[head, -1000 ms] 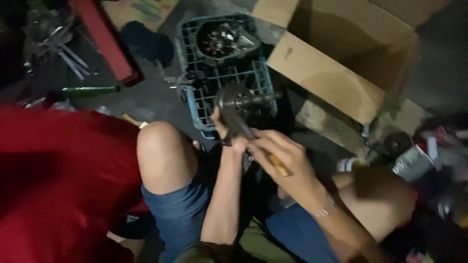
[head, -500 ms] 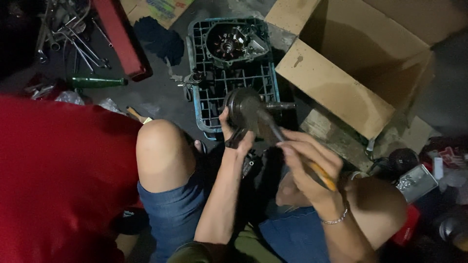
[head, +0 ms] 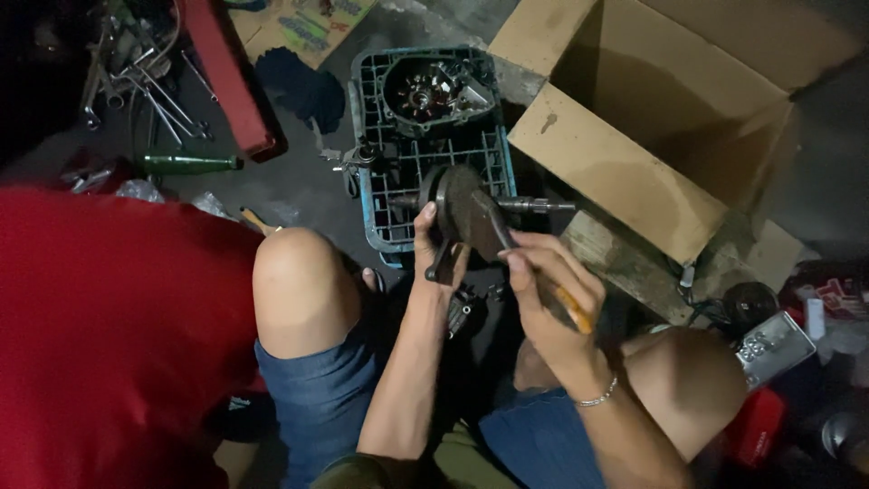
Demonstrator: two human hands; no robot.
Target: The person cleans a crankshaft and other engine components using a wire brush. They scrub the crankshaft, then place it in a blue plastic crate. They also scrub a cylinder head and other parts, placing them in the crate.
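My left hand [head: 437, 252] grips a dark metal crankshaft [head: 463, 210] by its round web, with the shaft end [head: 540, 206] sticking out to the right. My right hand [head: 546, 292] holds a tool with an orange handle [head: 574, 310]; its flat dark blade [head: 496, 231] rests against the face of the crankshaft. Both hands are above my lap, between my bare knees, just in front of a blue plastic crate [head: 395, 234].
The crate holds an engine cover with a stator [head: 425, 93]. An open cardboard box [head: 652, 136] stands at the right. Wrenches [head: 149, 81], a green bottle [head: 186, 165] and a red tray edge [head: 226, 81] lie at the left. Red cloth [head: 109, 335] fills the lower left.
The view has shifted, so crate and box sit higher and further right. My hands stay on the crankshaft and tool, with the blade still against the part.
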